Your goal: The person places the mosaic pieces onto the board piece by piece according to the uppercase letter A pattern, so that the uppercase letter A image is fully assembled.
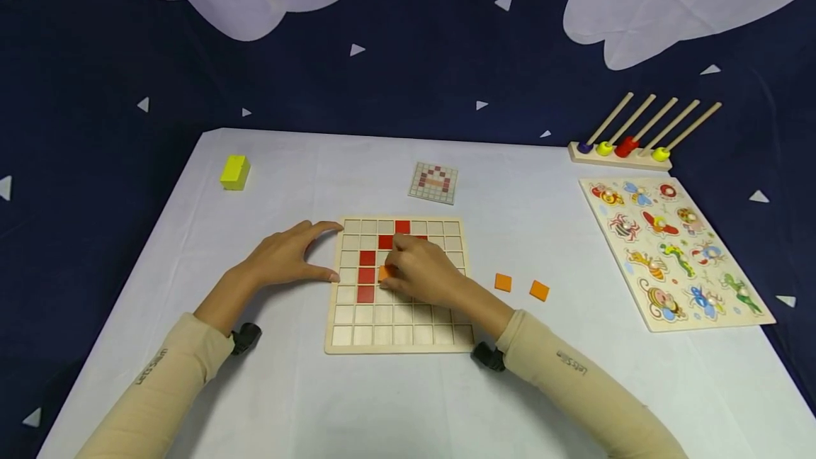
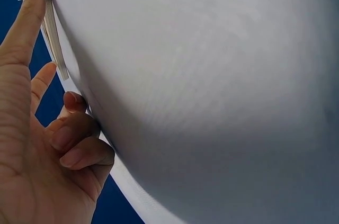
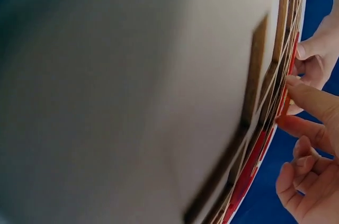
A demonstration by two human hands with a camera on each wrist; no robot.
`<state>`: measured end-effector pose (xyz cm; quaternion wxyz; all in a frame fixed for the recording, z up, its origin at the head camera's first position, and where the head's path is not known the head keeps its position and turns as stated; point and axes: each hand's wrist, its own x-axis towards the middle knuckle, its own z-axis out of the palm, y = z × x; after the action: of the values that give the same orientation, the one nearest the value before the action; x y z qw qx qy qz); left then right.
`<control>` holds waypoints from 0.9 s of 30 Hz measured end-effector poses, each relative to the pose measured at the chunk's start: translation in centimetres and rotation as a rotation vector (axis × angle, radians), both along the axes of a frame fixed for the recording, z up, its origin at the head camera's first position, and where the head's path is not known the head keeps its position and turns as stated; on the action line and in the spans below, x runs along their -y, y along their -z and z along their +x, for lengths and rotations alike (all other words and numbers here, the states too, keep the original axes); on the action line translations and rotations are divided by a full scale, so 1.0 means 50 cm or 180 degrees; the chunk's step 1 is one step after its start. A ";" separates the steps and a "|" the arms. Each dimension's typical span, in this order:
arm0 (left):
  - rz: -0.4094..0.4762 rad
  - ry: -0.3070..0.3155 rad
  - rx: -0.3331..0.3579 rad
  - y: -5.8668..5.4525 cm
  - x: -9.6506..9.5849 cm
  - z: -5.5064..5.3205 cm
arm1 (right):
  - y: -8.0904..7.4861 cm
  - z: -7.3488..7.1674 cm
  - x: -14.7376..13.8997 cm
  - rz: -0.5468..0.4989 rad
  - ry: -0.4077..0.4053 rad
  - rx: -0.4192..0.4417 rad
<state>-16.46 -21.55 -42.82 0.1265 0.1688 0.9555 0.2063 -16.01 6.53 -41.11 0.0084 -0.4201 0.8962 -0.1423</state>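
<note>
A wooden grid board (image 1: pixel 400 350) lies flat on the table, with red square tiles (image 1: pixel 366 275) set in several of its cells. My right hand (image 1: pixel 423 271) is over the middle of the board, thumb and index finger pinching an orange square tile (image 1: pixel 384 273) just right of the red column. In the right wrist view those two fingertips meet at the orange tile (image 3: pixel 286 103) near the grid. At the board's left edge, the thumb and index finger of my left hand (image 1: pixel 287 253) are spread apart and touch the rim. Its other fingers bend loosely in the left wrist view.
Two loose orange tiles (image 1: pixel 503 282) lie right of the board. Behind it is a small pattern card (image 1: pixel 433 183). A yellow block (image 1: pixel 235 173) stands back left. At the right are an insect puzzle board (image 1: pixel 676 253) and a peg stand (image 1: pixel 620 156) with coloured beads.
</note>
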 end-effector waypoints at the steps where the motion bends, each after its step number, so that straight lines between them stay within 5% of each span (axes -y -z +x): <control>1: 0.0004 0.0006 0.0000 -0.001 0.000 0.000 | 0.001 0.001 0.001 0.0020 0.0013 -0.0027; 27: -0.0038 -0.0008 -0.0031 0.002 -0.002 0.001 | 0.001 0.008 -0.008 -0.0204 0.0105 0.0034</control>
<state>-16.41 -21.47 -42.93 0.1226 0.1679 0.9575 0.1999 -15.62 6.94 -41.15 -0.0026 -0.4045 0.8979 -0.1733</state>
